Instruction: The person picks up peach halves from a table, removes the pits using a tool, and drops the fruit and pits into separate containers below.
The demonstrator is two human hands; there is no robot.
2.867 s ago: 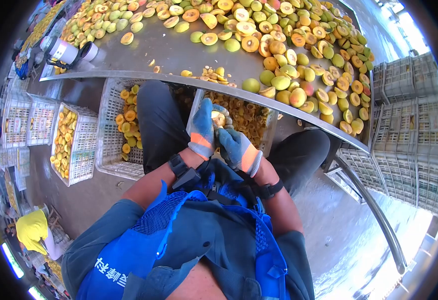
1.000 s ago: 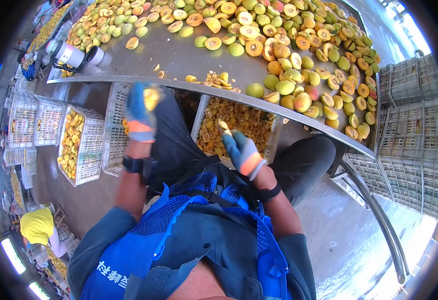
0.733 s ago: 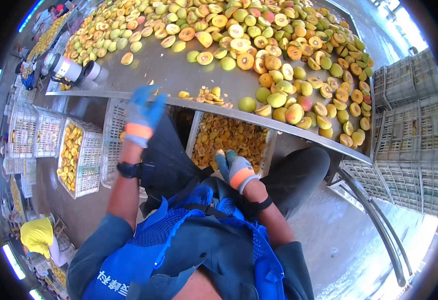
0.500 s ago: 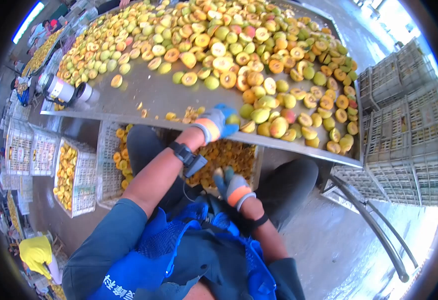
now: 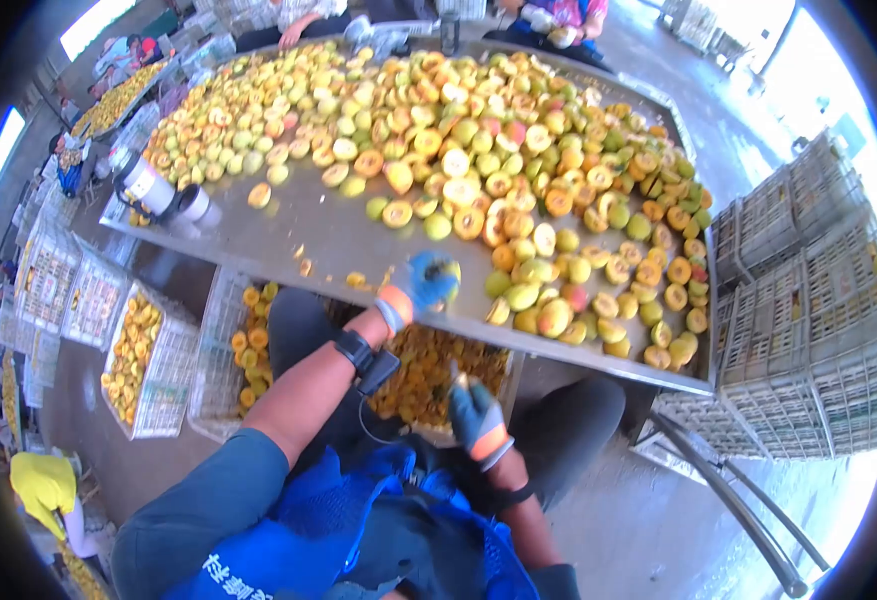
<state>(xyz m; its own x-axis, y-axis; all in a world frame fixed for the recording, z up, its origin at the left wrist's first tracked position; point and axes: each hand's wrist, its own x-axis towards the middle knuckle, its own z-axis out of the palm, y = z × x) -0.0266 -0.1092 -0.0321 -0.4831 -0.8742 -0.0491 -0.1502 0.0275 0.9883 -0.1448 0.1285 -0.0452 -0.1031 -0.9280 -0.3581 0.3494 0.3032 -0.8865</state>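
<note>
While my left hand (image 5: 426, 282) lies on the table (image 5: 328, 235) at mid-frame, its gloved fingers curl around a fruit (image 5: 449, 268) at the near edge of the pile (image 5: 518, 150). My right hand (image 5: 475, 417) sits lower, below the table edge. It is closed on a small tool (image 5: 455, 376) over a crate (image 5: 510, 372) of cut pieces.

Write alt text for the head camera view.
A person's gloved left hand grips a fruit at the edge of a metal table heaped with whole and halved fruit; the gloved right hand holds a small tool above a crate of fruit pieces.
</note>
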